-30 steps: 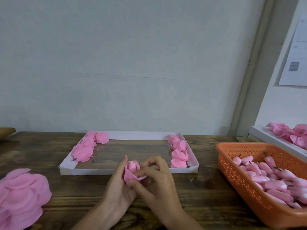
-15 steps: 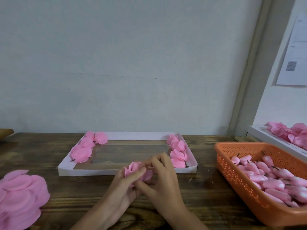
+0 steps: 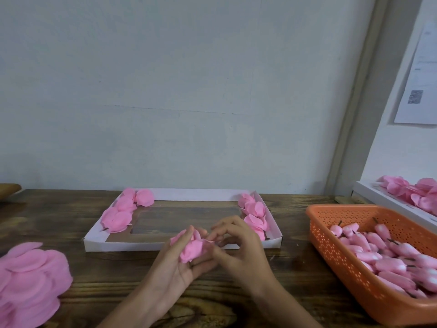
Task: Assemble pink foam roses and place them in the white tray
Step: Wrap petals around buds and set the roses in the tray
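place: craft workshop | evidence: petal pile (image 3: 28, 280), bud basket (image 3: 343, 258), wooden table (image 3: 295, 271)

Two trays (image 3: 99, 245) (image 3: 383, 201), one basket (image 3: 343, 207), two hands (image 3: 170, 268) (image 3: 243, 254), one held rose (image 3: 192, 248).

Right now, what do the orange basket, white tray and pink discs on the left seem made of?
Orange perforated basket: moulded plastic, slightly glossy, with regular punched holes. White shallow tray: probably thin card, matte, with folded walls; its centre panel looks like clear film, since wood grain shows through. Pink round discs: likely soft matte foam, thin and slightly curled.
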`<action>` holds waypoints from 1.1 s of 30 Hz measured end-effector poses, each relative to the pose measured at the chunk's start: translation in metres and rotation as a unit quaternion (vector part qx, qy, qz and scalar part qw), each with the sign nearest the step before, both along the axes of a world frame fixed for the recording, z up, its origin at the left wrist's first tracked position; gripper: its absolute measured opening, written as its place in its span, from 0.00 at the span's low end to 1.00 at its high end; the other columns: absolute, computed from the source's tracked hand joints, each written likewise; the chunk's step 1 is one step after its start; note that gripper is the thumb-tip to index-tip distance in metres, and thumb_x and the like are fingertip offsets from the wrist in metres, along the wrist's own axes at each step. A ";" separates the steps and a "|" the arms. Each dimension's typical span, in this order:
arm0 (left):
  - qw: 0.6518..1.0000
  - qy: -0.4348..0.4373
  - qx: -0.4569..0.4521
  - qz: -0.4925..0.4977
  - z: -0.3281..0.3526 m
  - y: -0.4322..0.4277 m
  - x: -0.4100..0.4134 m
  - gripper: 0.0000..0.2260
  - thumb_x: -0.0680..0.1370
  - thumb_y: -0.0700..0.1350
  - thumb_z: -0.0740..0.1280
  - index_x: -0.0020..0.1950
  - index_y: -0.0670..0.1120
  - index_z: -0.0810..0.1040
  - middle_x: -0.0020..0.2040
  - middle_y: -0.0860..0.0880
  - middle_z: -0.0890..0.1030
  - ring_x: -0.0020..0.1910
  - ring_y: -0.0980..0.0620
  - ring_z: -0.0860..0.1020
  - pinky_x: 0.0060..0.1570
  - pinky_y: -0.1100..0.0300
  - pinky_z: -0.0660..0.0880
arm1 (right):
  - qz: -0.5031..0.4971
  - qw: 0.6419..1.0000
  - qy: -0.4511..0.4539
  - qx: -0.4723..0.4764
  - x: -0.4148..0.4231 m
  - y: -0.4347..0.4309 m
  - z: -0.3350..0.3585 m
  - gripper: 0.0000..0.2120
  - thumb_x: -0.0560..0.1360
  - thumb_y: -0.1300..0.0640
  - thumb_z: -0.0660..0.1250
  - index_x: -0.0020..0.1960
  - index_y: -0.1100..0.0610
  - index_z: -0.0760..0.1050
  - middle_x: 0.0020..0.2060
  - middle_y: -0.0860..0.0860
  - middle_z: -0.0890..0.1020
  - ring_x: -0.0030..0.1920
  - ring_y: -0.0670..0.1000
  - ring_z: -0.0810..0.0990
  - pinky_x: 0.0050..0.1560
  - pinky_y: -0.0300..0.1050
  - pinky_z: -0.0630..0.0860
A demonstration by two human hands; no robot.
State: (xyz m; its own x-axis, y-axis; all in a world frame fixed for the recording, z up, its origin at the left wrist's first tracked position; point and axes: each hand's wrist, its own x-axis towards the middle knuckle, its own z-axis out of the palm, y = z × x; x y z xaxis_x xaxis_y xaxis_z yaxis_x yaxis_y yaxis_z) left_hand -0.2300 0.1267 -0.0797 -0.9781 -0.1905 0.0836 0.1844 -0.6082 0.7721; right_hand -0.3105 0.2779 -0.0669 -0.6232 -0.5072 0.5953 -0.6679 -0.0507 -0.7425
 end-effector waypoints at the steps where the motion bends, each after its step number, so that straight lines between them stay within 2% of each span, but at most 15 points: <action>1: 1.000 0.000 -0.009 0.001 -0.001 -0.001 0.000 0.12 0.82 0.49 0.66 0.50 0.40 0.78 0.56 0.31 0.79 0.53 0.37 0.84 0.48 0.45 0.83 | 0.008 1.000 -0.004 0.000 -0.001 0.000 0.001 0.04 0.72 0.60 0.75 0.45 0.53 0.85 0.48 0.45 0.81 0.52 0.53 0.82 0.51 0.51 0.82; 3: 1.000 0.002 -0.020 0.007 -0.002 -0.002 0.000 0.13 0.82 0.51 0.67 0.52 0.40 0.76 0.54 0.32 0.78 0.52 0.37 0.83 0.48 0.45 0.83 | 0.029 1.000 -0.010 0.003 -0.001 0.001 0.001 0.05 0.69 0.56 0.73 0.45 0.53 0.85 0.51 0.45 0.80 0.56 0.52 0.82 0.53 0.47 0.81; 6: 0.999 0.006 -0.031 0.021 -0.004 -0.004 -0.001 0.16 0.83 0.51 0.67 0.56 0.38 0.72 0.52 0.35 0.75 0.52 0.36 0.80 0.50 0.44 0.82 | 0.070 0.997 -0.033 0.006 -0.001 0.001 0.001 0.03 0.69 0.57 0.74 0.43 0.53 0.84 0.54 0.49 0.77 0.60 0.53 0.80 0.56 0.46 0.79; 9: 0.997 0.009 -0.068 0.024 -0.006 -0.002 -0.002 0.25 0.80 0.52 0.70 0.43 0.31 0.68 0.42 0.36 0.74 0.48 0.40 0.80 0.49 0.44 0.82 | 0.094 0.995 -0.032 0.021 0.000 0.000 -0.001 0.03 0.70 0.57 0.76 0.43 0.53 0.85 0.56 0.52 0.76 0.61 0.51 0.79 0.58 0.45 0.77; 11: 0.996 -0.002 -0.079 0.029 -0.005 0.003 -0.001 0.23 0.78 0.54 0.71 0.46 0.32 0.76 0.43 0.35 0.79 0.47 0.43 0.82 0.46 0.45 0.82 | 0.096 0.995 -0.020 0.036 0.000 -0.001 -0.002 0.03 0.71 0.58 0.78 0.45 0.53 0.87 0.56 0.50 0.75 0.63 0.52 0.77 0.60 0.43 0.76; 14: 0.994 -0.015 -0.102 0.040 -0.001 0.011 0.001 0.16 0.80 0.54 0.69 0.48 0.40 0.85 0.43 0.38 0.81 0.41 0.46 0.82 0.40 0.47 0.82 | 0.096 0.995 -0.014 0.034 0.002 -0.002 -0.003 0.05 0.73 0.57 0.78 0.47 0.48 0.87 0.58 0.47 0.75 0.64 0.53 0.78 0.65 0.47 0.76; 18: 0.993 -0.023 -0.108 0.045 0.002 0.014 0.001 0.16 0.79 0.53 0.66 0.47 0.41 0.86 0.42 0.39 0.80 0.37 0.47 0.81 0.35 0.51 0.80 | 0.100 0.995 -0.017 0.025 0.004 -0.004 -0.001 0.05 0.74 0.57 0.78 0.49 0.48 0.88 0.59 0.46 0.75 0.63 0.53 0.78 0.64 0.46 0.76; 22: 0.996 -0.039 -0.042 0.074 0.003 0.013 0.001 0.18 0.78 0.53 0.66 0.44 0.39 0.85 0.41 0.38 0.80 0.38 0.47 0.82 0.33 0.54 0.80 | 0.136 0.990 -0.020 0.039 0.004 -0.002 0.001 0.06 0.72 0.59 0.80 0.48 0.51 0.89 0.61 0.49 0.73 0.64 0.53 0.76 0.65 0.51 0.77; 24: 0.995 -0.048 -0.033 0.086 0.003 0.012 0.001 0.20 0.76 0.55 0.68 0.39 0.38 0.80 0.34 0.39 0.77 0.35 0.46 0.79 0.36 0.55 0.77 | 0.158 0.986 -0.022 0.036 0.003 -0.001 0.001 0.07 0.72 0.61 0.80 0.49 0.53 0.89 0.62 0.51 0.73 0.67 0.54 0.75 0.65 0.56 0.78; 26: 0.991 -0.061 -0.037 0.110 0.002 0.013 0.000 0.22 0.73 0.57 0.70 0.31 0.40 0.77 0.27 0.42 0.71 0.34 0.47 0.74 0.42 0.52 0.72 | 0.172 0.984 -0.012 0.038 0.003 -0.002 0.000 0.07 0.72 0.60 0.80 0.49 0.53 0.89 0.63 0.48 0.73 0.69 0.54 0.73 0.66 0.55 0.78; 29: 0.987 -0.078 -0.046 0.132 0.000 0.014 0.000 0.23 0.75 0.56 0.69 0.25 0.42 0.75 0.24 0.45 0.74 0.36 0.50 0.79 0.47 0.53 0.74 | 0.179 0.983 0.013 0.047 0.003 -0.002 0.000 0.07 0.73 0.58 0.80 0.50 0.50 0.89 0.65 0.43 0.73 0.71 0.54 0.72 0.67 0.51 0.77; 31: 0.988 -0.077 -0.041 0.125 0.000 0.014 0.000 0.22 0.77 0.55 0.69 0.29 0.41 0.77 0.26 0.44 0.76 0.35 0.49 0.81 0.43 0.53 0.79 | 0.171 0.984 0.013 0.046 0.003 -0.003 -0.001 0.07 0.73 0.58 0.80 0.50 0.49 0.88 0.65 0.43 0.74 0.71 0.53 0.72 0.66 0.50 0.77; 33: 0.993 -0.070 -0.014 0.098 0.003 0.015 0.002 0.18 0.79 0.52 0.68 0.37 0.39 0.82 0.35 0.40 0.81 0.35 0.48 0.83 0.34 0.52 0.82 | 0.142 0.989 -0.004 0.043 0.002 -0.003 -0.002 0.07 0.74 0.56 0.79 0.50 0.46 0.88 0.63 0.44 0.74 0.68 0.52 0.75 0.65 0.49 0.77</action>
